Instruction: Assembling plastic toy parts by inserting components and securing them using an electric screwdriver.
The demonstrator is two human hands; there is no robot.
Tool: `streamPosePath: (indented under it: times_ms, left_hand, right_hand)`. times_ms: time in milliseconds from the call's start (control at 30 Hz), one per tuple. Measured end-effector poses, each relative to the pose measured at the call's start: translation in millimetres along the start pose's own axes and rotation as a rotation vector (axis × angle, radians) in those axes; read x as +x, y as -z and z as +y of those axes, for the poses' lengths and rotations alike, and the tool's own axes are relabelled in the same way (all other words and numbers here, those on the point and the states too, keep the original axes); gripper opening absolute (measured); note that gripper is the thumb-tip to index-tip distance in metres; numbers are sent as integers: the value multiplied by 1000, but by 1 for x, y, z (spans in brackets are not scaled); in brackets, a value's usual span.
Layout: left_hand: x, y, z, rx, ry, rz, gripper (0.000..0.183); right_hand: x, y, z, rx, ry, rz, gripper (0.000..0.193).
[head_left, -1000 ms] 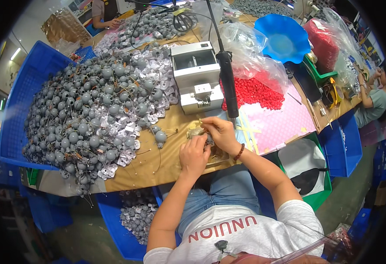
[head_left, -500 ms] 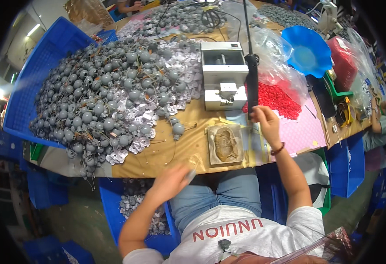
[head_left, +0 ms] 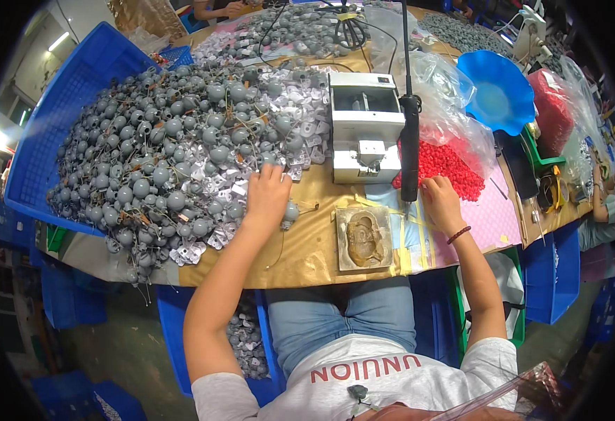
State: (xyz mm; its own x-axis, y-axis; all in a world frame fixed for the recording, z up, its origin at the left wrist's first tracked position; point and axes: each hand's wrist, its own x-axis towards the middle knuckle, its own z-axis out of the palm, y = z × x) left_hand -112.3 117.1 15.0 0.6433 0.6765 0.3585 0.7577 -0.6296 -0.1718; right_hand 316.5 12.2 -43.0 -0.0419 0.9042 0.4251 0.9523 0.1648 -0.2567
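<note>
My left hand (head_left: 268, 198) reaches forward over the near right edge of a large heap of grey ball-shaped parts with thin wires (head_left: 160, 154). Its fingers stretch out and rest at white plastic pieces (head_left: 307, 151) beside the balls. My right hand (head_left: 442, 203) lies at the near edge of a pile of small red pieces (head_left: 451, 168), with the fingers bent together. What its fingertips hold is hidden. Left of that hand hangs a black electric screwdriver (head_left: 410, 147), apart from it. Between the hands, a square fixture block with a shaped hollow (head_left: 363, 238) lies on the table.
A white machine (head_left: 367, 126) stands behind the fixture block. Clear plastic bags (head_left: 437, 88) and a blue bowl (head_left: 495, 91) are at the back right. A blue crate (head_left: 41, 158) borders the heap on the left. A blue bin (head_left: 174, 337) sits below the table edge.
My left hand has moved from the table's front edge forward to the heap; the small pale thing in it is out of sight. My right hand has left the screwdriver for the red pieces.
</note>
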Motion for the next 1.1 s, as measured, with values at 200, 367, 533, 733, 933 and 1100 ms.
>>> streamPosePath:
  times_ms: [200, 367, 533, 733, 933, 1100]
  left_hand:
    - [32, -27, -14, 187, -180, -146, 11]
    - [27, 8, -7, -231, -99, 67, 19]
    - [-43, 47, 79, -811, 390, -34, 24]
    - [-101, 30, 110, -562, 179, -136, 30]
    - [-94, 46, 111, -779, 284, -143, 32]
    - [-34, 45, 147, -856, 198, -58, 32]
  right_hand:
    - [8, 9, -14, 6, -10, -24, 20]
    - [4, 3, -8, 0, 0, 3, 16]
    - [5, -4, -2, -10, -18, 35, 7]
    - [3, -1, 3, 16, 30, 66, 8]
    - [-6, 10, -3, 417, -152, 125, 12]
    - [-5, 38, -65, 737, -38, 9, 15]
